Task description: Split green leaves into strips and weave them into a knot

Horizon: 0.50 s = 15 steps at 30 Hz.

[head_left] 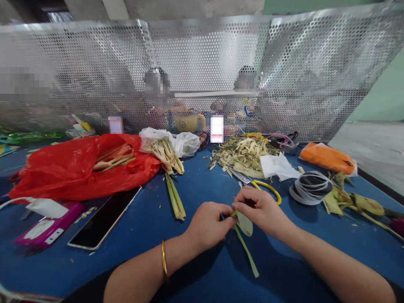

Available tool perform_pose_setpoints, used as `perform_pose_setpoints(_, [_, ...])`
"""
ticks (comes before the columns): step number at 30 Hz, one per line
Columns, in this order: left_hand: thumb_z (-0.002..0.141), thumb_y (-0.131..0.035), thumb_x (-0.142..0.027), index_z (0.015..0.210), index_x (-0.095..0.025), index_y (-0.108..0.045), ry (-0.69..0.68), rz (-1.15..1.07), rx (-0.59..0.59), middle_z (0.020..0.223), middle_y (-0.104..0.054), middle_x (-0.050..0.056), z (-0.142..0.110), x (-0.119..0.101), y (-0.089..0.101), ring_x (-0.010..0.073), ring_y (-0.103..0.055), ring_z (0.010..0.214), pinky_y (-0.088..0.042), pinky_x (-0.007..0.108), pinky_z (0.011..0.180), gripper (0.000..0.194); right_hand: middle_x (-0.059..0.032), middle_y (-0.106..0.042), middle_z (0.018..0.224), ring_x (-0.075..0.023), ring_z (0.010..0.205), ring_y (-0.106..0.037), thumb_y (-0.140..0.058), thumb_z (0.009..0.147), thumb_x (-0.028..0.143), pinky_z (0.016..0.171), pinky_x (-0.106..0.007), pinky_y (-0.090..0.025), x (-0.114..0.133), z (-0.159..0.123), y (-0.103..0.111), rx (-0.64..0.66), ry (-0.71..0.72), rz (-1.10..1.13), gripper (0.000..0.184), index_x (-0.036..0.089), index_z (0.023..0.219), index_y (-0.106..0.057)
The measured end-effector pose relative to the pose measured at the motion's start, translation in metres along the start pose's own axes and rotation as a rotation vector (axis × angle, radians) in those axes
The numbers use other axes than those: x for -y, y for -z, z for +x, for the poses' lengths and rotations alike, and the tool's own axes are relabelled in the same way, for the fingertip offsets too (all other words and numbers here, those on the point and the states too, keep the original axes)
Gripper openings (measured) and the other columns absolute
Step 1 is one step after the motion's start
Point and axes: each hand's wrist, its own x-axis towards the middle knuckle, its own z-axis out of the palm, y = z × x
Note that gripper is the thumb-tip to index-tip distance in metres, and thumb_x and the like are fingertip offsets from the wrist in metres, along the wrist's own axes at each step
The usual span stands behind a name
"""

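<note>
Both hands meet at the middle of the blue table. My left hand point(210, 223), with a gold bangle at its wrist, pinches a pale green leaf strip point(246, 252) whose long narrow tail hangs down toward me. The fingers of my right hand point(260, 208) close on the upper part of the same strip, where a wider flap shows below them. How the strip is folded between the fingertips is hidden. Just beyond my right hand lie scissors point(267, 187) with yellow handles. A bundle of green-yellow husk strips point(175, 195) rests to the left of my hands.
A heap of shredded husk point(248, 153) lies beyond the scissors. On the right are white tissue point(279, 166), a roll of pale ribbon point(311, 188) and an orange packet point(328, 158). A red plastic bag point(72, 168), phone point(105, 219) and purple power bank point(47, 229) occupy the left. A perforated metal screen point(202, 50) stands behind.
</note>
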Motion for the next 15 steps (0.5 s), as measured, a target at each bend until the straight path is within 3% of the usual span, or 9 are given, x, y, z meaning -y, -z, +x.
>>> perform_pose_setpoints(6, [0.073, -0.050, -0.022, 0.062, -0.017, -0.060, -0.039, -0.137, 0.284, 0.051, -0.048, -0.005, -0.0022, -0.0017, -0.0015, 0.0089, -0.052, 0.046, -0.035, 0.017, 0.048, 0.015, 0.0075, -0.045, 0.050, -0.0056, 0.037, -0.037, -0.054, 0.081, 0.044, 0.037, -0.019, -0.026, -0.0007, 0.0039, -0.0001, -0.017, -0.294, 0.427, 0.030, 0.019, 0.066, -0.047])
perform_pose_setpoints(8, [0.073, -0.051, -0.022, 0.058, -0.017, -0.055, -0.041, -0.187, 0.347, 0.050, -0.047, -0.005, -0.0027, -0.0026, -0.0011, 0.0092, -0.052, 0.046, -0.035, 0.017, 0.047, 0.016, 0.0066, -0.049, 0.049, -0.0056, 0.035, -0.042, -0.055, 0.080, 0.048, 0.036, -0.018, -0.029, 0.0003, 0.0041, -0.0006, -0.058, -0.378, 0.598, 0.033, 0.018, 0.067, -0.047])
perform_pose_setpoints(11, [0.073, -0.050, -0.023, 0.058, -0.017, -0.054, -0.026, -0.237, 0.351, 0.051, -0.049, -0.005, -0.0023, -0.0050, 0.0020, 0.0094, -0.052, 0.047, -0.036, 0.018, 0.047, 0.016, 0.0033, -0.056, 0.050, -0.0086, 0.043, -0.054, -0.061, 0.076, 0.048, 0.042, -0.018, -0.040, 0.0016, 0.0039, -0.0006, -0.156, -0.405, 0.739, 0.035, 0.018, 0.065, -0.049])
perform_pose_setpoints(15, [0.072, -0.053, -0.024, 0.061, -0.015, -0.059, 0.002, -0.253, 0.317, 0.051, -0.051, -0.004, -0.0018, -0.0095, 0.0070, 0.0096, -0.051, 0.047, -0.037, 0.019, 0.049, 0.015, 0.0026, -0.060, 0.055, -0.0095, 0.048, -0.059, -0.065, 0.075, 0.046, 0.046, -0.018, -0.043, 0.0019, 0.0042, -0.0006, -0.221, -0.403, 0.795, 0.032, 0.017, 0.067, -0.051])
